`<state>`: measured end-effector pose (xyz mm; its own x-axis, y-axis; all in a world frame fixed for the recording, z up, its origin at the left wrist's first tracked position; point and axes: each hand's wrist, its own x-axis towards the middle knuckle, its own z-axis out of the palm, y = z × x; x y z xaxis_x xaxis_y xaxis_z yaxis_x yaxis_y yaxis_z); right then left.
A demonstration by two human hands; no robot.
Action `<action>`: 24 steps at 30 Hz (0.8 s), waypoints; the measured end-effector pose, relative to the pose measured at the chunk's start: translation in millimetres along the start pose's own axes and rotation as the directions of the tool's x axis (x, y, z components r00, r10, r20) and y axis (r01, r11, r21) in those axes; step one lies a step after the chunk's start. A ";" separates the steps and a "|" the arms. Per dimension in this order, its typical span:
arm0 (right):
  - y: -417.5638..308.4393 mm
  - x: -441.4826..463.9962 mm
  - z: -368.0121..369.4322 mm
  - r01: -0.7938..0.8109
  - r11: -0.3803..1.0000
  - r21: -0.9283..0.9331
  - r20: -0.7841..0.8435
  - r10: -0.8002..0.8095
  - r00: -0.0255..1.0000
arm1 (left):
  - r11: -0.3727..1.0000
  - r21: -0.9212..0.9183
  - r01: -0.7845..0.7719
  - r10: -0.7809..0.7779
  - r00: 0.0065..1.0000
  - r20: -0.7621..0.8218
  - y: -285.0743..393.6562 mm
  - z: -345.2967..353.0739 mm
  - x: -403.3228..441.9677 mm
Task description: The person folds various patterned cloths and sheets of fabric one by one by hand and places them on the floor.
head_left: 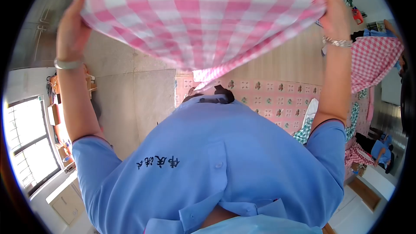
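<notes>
A pink-and-white checked cloth (203, 13) is spread wide in the air in front of me, sagging in the middle, with its lower end narrowing toward my waist. My left hand (73, 32) is closed on its left corner, thumb uppermost. At the opposite corner my right hand (337, 19) grips the fabric, its fingers partly hidden by the cloth. Both arms are raised and stretched forward. Beneath the cloth lies a pale wood-look surface (286, 56), bordered near my waist by a pink patterned covering (268, 97).
To the right, a person handles a red-and-white checked cloth (375, 58); another person (382, 149) is farther down that side. Green checked fabric (303, 134) lies beside my right elbow. Grey cabinets (37, 30) and a barred window (32, 141) stand at the left.
</notes>
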<state>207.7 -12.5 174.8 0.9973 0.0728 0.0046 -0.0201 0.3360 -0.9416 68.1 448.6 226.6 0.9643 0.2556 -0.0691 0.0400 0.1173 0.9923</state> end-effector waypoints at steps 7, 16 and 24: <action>-37.6 32.3 14.1 0.482 0.855 -0.191 -0.056 -0.500 0.864 | 0.873 0.208 -0.440 0.476 0.862 -0.176 45.8 12.8 -18.0; 32.1 93.6 -29.8 -0.056 0.961 0.271 0.082 0.035 0.996 | 0.995 -0.013 0.099 -0.095 0.976 0.197 -19.3 24.3 55.8; -15.9 12.2 16.9 0.040 0.993 0.114 0.062 -0.047 0.997 | 0.984 0.158 0.085 -0.116 0.972 0.202 19.4 -2.4 47.4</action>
<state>219.0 -1.1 195.5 0.9909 0.1148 0.0699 0.0118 0.4437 -0.8961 114.0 465.3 242.3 0.9859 0.0410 -0.1620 0.1628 -0.0149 0.9866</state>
